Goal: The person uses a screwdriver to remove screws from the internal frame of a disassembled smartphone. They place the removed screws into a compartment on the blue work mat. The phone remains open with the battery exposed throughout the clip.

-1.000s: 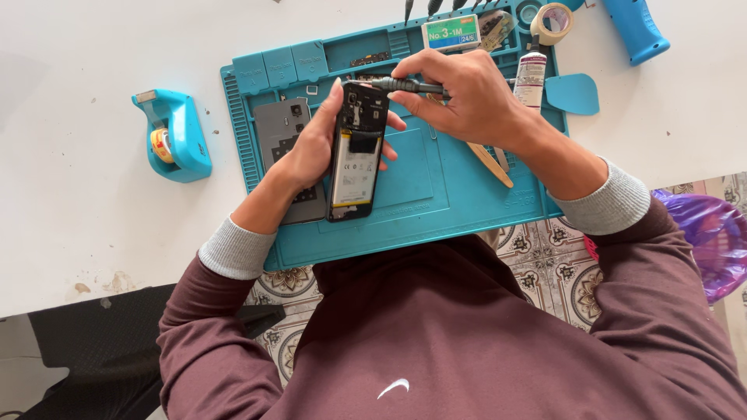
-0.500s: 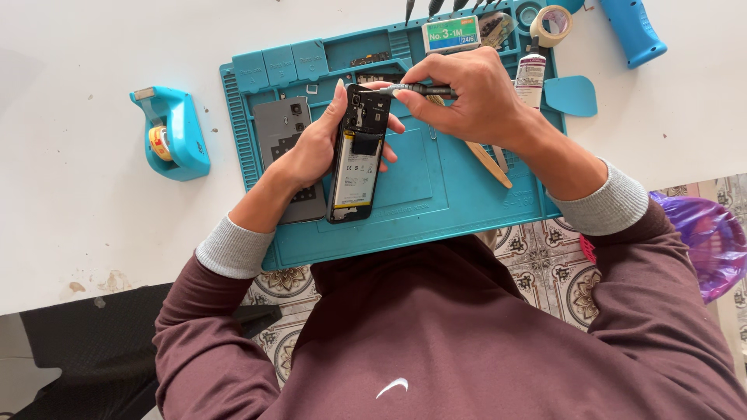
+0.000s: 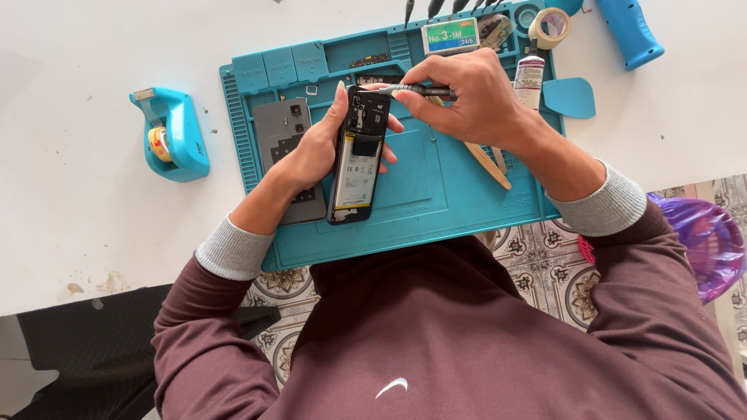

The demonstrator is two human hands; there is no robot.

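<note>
Over the teal repair mat [image 3: 436, 210], the left hand [image 3: 315, 152] wraps its fingers around the opened smartphone [image 3: 358, 155], tilting it up so its exposed insides face the person. The right hand [image 3: 467, 97] pinches a slim screwdriver [image 3: 412, 90] in closed fingers, tip at the phone's top edge, while the removed grey back cover [image 3: 284, 140] lies just beside on the mat, out of the way

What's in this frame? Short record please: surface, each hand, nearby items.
surface: teal work mat on a white table
left hand: grips the opened phone by its edge, back off, insides showing
right hand: holds a slim dark screwdriver, tip at the phone's top end
beside phone: grey back cover lying on the mat
left of mat: blue tape dispenser
top right: tape roll, white tube, blue handled tool
</note>
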